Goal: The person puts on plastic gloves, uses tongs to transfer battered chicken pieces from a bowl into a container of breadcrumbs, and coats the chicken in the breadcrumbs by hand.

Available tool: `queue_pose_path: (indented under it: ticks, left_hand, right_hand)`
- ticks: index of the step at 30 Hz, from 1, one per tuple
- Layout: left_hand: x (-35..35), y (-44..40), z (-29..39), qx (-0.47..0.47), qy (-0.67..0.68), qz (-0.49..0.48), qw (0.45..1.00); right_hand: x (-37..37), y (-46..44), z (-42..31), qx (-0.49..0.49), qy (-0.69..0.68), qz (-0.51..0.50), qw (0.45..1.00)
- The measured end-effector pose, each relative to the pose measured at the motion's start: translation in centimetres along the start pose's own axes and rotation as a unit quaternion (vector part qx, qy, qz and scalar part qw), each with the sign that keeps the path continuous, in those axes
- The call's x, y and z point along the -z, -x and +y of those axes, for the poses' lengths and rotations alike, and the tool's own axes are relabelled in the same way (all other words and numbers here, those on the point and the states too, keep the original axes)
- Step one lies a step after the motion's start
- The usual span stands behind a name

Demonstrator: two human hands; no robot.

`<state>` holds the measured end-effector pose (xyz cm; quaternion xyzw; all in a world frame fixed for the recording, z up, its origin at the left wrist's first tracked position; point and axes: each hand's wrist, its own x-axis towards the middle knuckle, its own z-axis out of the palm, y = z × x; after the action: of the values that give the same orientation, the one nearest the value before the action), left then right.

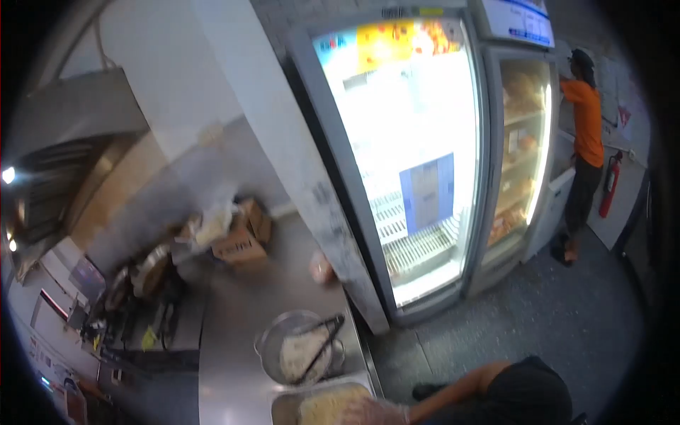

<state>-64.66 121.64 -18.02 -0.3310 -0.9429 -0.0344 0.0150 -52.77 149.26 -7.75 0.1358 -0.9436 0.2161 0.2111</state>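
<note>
1. The right hand [372, 411], in a clear glove, is at the pale food [326, 406] in a metal tray [285, 412], near end of the bench [227, 319]; blur hides whether it grips.
2. Just beyond, black tongs [337, 326] lie across a metal pot [272, 347].

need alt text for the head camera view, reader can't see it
The right hand, seemingly gloved, is at a metal tray of pale food. Beside the tray on a steel counter, dark tongs lie across a metal bowl of whitish food. Beyond are two lit fridges and a person in orange.
</note>
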Motion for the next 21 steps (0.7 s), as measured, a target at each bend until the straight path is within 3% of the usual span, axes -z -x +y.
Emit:
queue_pose_path:
  ticks: [3, 6, 7, 11, 14, 19, 20, 21]
  left_hand:
    - [0.4, 0.3, 0.2, 0.005, 0.006, -0.017, 1.0]
    - [0.1, 0.0, 0.0, 0.01, 0.01, -0.002, 1.0]
    - [0.0, 0.5, -0.1, 0.018, 0.014, -0.004, 1.0]
    - [0.0, 4.5, 0.1, 0.06, 0.024, -0.04, 0.997]
    - [-0.4, 6.4, 0.2, 0.087, 0.029, -0.053, 0.994]
    - [-1.9, 13.3, -0.8, 0.13, 0.069, -0.114, 0.982]
    - [-1.1, 13.1, -1.2, 0.101, 0.018, -0.144, 0.984]
    - [-0.2, 13.0, -1.5, 0.07, -0.031, -0.171, 0.982]
  right_hand:
    - [-4.6, 2.5, -2.2, 0.017, -0.025, 0.03, 0.999]
    - [-2.6, 1.8, -2.5, 0.059, 0.017, -0.056, 0.997]
    - [-3.0, 2.1, -2.7, 0.032, -0.028, -0.023, 0.999]
    - [-9.0, 4.4, -0.4, 0.024, -0.091, -0.069, 0.993]
    - [-4.4, 2.3, -1.4, -0.002, -0.027, -0.134, 0.991]
    - [-2.1, 2.0, -2.7, -0.015, 0.0, -0.139, 0.99]
    - [-2.4, 2.0, -2.7, -0.018, -0.001, -0.131, 0.991]
    - [-2.9, 2.5, -2.6, -0.002, -0.01, -0.043, 0.999]
